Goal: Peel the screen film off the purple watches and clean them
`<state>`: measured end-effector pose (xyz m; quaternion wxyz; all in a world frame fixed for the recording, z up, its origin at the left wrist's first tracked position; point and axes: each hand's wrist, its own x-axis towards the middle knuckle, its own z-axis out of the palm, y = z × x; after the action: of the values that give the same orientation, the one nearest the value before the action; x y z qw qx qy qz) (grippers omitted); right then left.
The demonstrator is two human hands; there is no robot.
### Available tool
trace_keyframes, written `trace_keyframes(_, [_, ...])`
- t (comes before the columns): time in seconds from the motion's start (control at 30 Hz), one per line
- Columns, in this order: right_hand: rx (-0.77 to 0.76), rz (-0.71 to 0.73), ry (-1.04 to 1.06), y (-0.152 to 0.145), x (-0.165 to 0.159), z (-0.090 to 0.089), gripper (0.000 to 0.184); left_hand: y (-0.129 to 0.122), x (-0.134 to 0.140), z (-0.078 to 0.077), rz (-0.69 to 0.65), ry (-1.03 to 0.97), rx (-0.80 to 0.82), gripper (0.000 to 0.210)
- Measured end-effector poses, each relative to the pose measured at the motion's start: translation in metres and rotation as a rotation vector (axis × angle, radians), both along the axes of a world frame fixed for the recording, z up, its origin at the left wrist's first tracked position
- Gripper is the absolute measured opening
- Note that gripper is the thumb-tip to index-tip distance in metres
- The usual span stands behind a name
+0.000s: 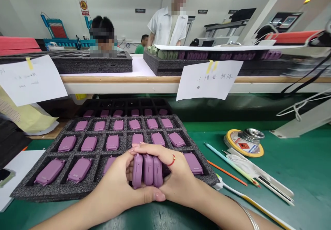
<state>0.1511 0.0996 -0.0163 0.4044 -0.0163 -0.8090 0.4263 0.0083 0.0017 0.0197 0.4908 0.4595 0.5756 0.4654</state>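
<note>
Between my two hands stands a short row of purple watch-shaped cases (pixel 148 170), three of them showing edge-on. My left hand (pixel 121 178) curls round the left end of the row, its thumb along the bottom. Around the right end my right hand (pixel 173 168) is wrapped, its fingers over the top; a red ring is on one finger. Both hands are closed on the cases, just above the front of a black foam tray (pixel 62 191). Purple cases (pixel 80 169) of the same kind lie in the tray's compartments. My hands hide part of the front row.
To the right on the green table lie a light-blue pen-like tool (pixel 227 161), an orange stick (pixel 227 172), a toothbrush-like tool (pixel 256 204) and a round tin (pixel 244 143). A shelf (pixel 155 88) with foam trays and paper notes crosses behind. People are beyond it.
</note>
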Motion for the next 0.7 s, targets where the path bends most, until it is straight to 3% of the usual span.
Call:
trace_keyframes(0.17, [0.023,0.017,0.013,0.0003,0.0001,0.0017,0.073,-0.0023,0.0003,-0.0016,0.01,0.001,0.008,0.06])
trace_keyframes(0.37, [0.0,-0.005,0.025,0.0009,-0.0004,0.0045,0.072,-0.0064,-0.0072,-0.0058,-0.119,-0.27,-0.04,0.073])
trace_keyframes(0.47, [-0.052,-0.004,0.004,0.0004,-0.0003,0.0055,0.071,-0.0047,-0.0089,-0.0063,-0.092,-0.254,-0.101,0.07])
trace_keyframes(0.7, [-0.084,0.097,-0.061,0.0025,-0.0023,0.0041,0.098,-0.0016,-0.0049,-0.0037,-0.053,-0.202,-0.135,0.056])
